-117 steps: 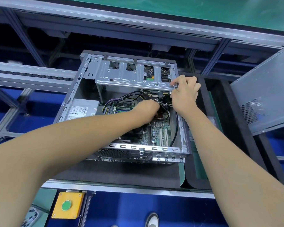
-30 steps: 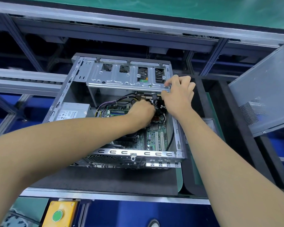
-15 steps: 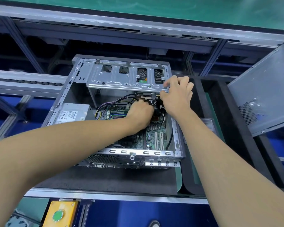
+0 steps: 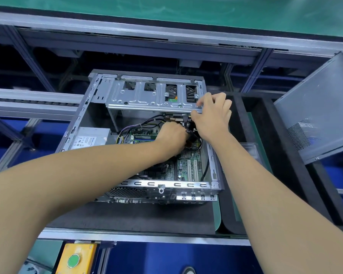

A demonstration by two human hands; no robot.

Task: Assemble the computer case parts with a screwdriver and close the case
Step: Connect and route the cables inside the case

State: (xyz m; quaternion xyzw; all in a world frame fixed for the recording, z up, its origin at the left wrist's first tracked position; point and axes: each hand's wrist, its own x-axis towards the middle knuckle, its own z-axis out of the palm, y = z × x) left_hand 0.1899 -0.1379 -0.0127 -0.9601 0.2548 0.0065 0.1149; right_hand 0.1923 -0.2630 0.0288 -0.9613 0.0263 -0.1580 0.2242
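Here the open case (image 4: 81, 123) lay on its side on a dark mat (image 4: 139, 218), which sat on the bench (image 4: 147, 237), with its open face up and its rear ports toward the person. Both bare forearms reached into it. The left hand (image 4: 171, 135) was down inside, over the board (image 4: 188, 167) and among the black cables (image 4: 139, 123) just under the drive cage (image 4: 147, 97); its fingers were curled downward and hidden from the camera, so I could not tell whether they held anything. The right hand (image 4: 212, 113) sat at the cage's right end, beside the case's right wall. Its index finger and thumb pinched the cage's front lip, while the other fingers were bent loosely behind. A black connector lay between the two hands, though which hand touched it was not clear. The power supply (image 4: 91, 138), grey with a white label, sat in the left part of the case. The side panel (image 4: 315, 107), grey with a perforated patch, leaned tilted at the far right, well apart from the case. A clear plastic tray (image 4: 249, 149) lay just right of the case, behind the right forearm. A yellow box with a green button (image 4: 73, 260) sat below the bench's near edge. No screwdriver was in view.
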